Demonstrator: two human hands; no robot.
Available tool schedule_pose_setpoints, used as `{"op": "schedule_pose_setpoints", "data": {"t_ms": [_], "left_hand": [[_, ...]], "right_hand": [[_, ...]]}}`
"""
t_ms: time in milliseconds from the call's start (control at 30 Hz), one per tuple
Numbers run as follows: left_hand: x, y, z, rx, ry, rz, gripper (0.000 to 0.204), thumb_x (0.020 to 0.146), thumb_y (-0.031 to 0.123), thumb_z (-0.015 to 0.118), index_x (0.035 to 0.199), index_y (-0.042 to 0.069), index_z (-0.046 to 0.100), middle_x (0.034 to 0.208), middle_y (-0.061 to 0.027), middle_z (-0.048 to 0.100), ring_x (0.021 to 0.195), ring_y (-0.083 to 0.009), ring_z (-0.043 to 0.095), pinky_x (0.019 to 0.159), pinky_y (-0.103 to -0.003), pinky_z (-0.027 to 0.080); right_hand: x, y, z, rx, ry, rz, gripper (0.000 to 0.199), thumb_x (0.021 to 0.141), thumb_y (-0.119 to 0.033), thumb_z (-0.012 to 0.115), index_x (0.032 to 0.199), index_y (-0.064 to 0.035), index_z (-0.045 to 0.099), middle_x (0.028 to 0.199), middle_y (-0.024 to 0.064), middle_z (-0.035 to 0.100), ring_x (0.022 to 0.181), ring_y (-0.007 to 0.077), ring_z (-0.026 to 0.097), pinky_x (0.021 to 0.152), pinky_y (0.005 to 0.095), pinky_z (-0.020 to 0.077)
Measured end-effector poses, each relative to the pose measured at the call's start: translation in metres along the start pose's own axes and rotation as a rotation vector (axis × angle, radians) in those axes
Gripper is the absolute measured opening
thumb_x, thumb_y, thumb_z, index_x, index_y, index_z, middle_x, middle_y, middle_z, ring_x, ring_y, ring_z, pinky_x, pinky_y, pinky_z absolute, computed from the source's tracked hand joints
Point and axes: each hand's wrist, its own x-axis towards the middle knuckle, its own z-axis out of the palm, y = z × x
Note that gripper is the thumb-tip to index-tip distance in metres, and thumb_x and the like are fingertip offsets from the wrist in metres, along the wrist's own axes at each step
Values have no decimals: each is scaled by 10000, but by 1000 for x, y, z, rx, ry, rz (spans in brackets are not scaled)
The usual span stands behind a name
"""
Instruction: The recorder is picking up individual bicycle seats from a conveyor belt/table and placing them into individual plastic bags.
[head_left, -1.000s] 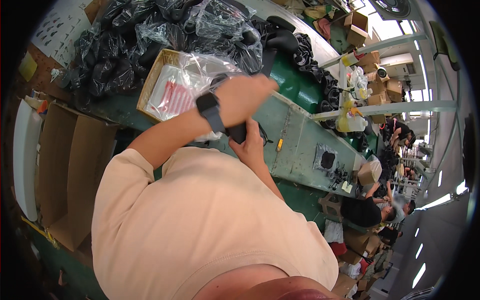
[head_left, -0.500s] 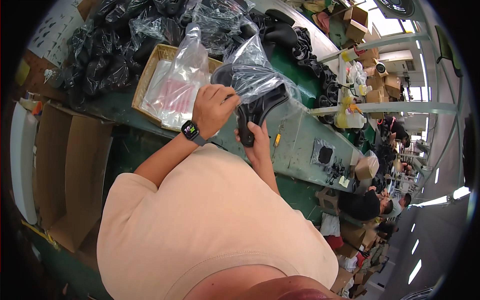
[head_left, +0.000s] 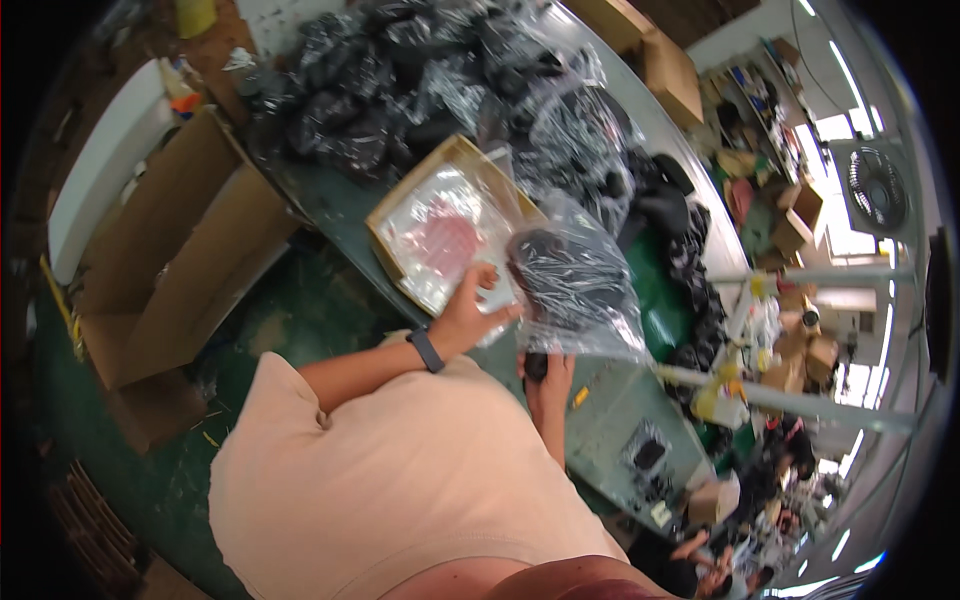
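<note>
A black bicycle saddle [head_left: 536, 366] stands nose down, its wide end inside a clear plastic bag [head_left: 585, 285]. Below the bag's lower edge, my right hand [head_left: 550, 390] is wrapped around the narrow nose. My left hand [head_left: 468, 315], with a dark watch band at the wrist, is to the left of the bag. Its thumb points at the bag's edge and stands apart from the curled fingers, with nothing visible between them. Just beyond this hand, a shallow tan box [head_left: 388, 245] holds flat clear bags [head_left: 440, 235] with reddish print.
Black saddles in clear bags [head_left: 400, 100] are heaped along the far side of the green table [head_left: 625, 400]. A small yellow tool [head_left: 580, 398] and a bagged black part [head_left: 650, 455] lie to the right. At left stands an open cardboard carton [head_left: 190, 260]. Metal rails [head_left: 800, 400] cross the right side.
The bag has come down over most of the saddle, leaving only the nose bare. My left hand has drawn back from the bag and opened. The whole view has turned.
</note>
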Motion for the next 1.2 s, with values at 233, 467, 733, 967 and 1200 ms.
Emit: {"op": "schedule_pose_setpoints", "data": {"t_ms": [233,467,733,967,1200], "left_hand": [[71,82,-25,-686,-79,-53,777,887,118,913,1554,72,517,1440,-56,650,1335,-199,600,1161,-399,478],[341,161,-178,-1061,94,41,307,994,158,809,1265,77,692,1205,-114,745,1067,-289,745,832,-487,667],[347,-10,-147,109,417,412,672,949,150,808,1534,19,504,1326,-195,699,1205,-273,702,994,-400,581],[95,-148,1,757,-90,142,414,867,268,834,1196,38,731,1134,-171,721,1071,-375,691,949,-489,575],[122,-221,7,1045,-566,-212,359,924,426,782,975,75,726,927,-172,758,921,-398,727,829,-524,561]], "right_hand": [[-3,-62,21,-817,-527,-151,899,987,-32,756,1736,-74,260,1351,170,688,837,148,692,749,303,579],[-1,-60,-26,-892,-277,-59,809,964,-106,825,1664,-37,426,1447,180,668,892,118,695,802,317,581],[0,-20,-83,-1187,-288,61,902,907,-333,869,1641,-22,448,1401,287,679,905,259,788,853,392,610],[5,-2,-143,-1242,-239,279,926,876,-381,870,1612,13,467,1394,319,669,991,366,775,899,450,613],[116,-27,-236,-1232,-216,264,877,912,-392,848,1616,-20,480,1363,243,713,1225,370,708,1059,456,550]]}}
